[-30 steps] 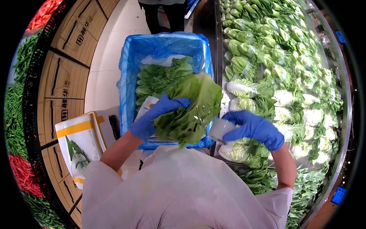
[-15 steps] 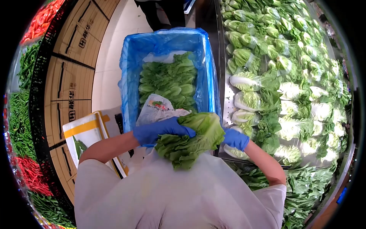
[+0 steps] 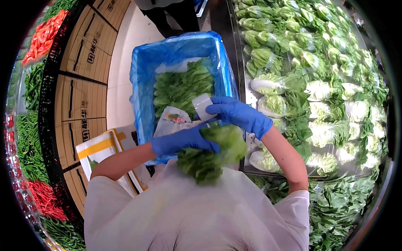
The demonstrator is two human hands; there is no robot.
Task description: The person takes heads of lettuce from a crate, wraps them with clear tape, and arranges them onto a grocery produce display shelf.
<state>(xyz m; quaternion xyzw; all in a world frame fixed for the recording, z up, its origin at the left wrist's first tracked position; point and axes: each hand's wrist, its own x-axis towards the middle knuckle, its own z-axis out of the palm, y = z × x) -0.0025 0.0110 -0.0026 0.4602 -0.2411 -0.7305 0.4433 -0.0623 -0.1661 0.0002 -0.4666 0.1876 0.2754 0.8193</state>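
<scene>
My blue-gloved left hand (image 3: 186,140) is closed around a head of leafy lettuce (image 3: 228,144), held in front of my chest and slightly blurred. My right hand (image 3: 240,113), in a matching glove, pinches a roll of clear tape (image 3: 202,106) just beyond the lettuce. Behind both hands stands a crate lined with blue plastic (image 3: 140,79), holding more green lettuce (image 3: 184,85). A printed white paper sheet (image 3: 172,119) lies in the crate's near end, partly covered by my left hand.
To the right, a display shelf (image 3: 250,100) carries rows of bundled lettuce (image 3: 266,58) and napa cabbage (image 3: 322,111). Cardboard boxes (image 3: 81,98) line the left, beside peppers (image 3: 31,142). A white-and-yellow carton (image 3: 98,146) sits near my left elbow. Another person's legs (image 3: 178,19) stand beyond the crate.
My right hand has moved from beside the lettuce, up and left over the crate's near end, and now shows a tape roll. My left hand still holds the lettuce.
</scene>
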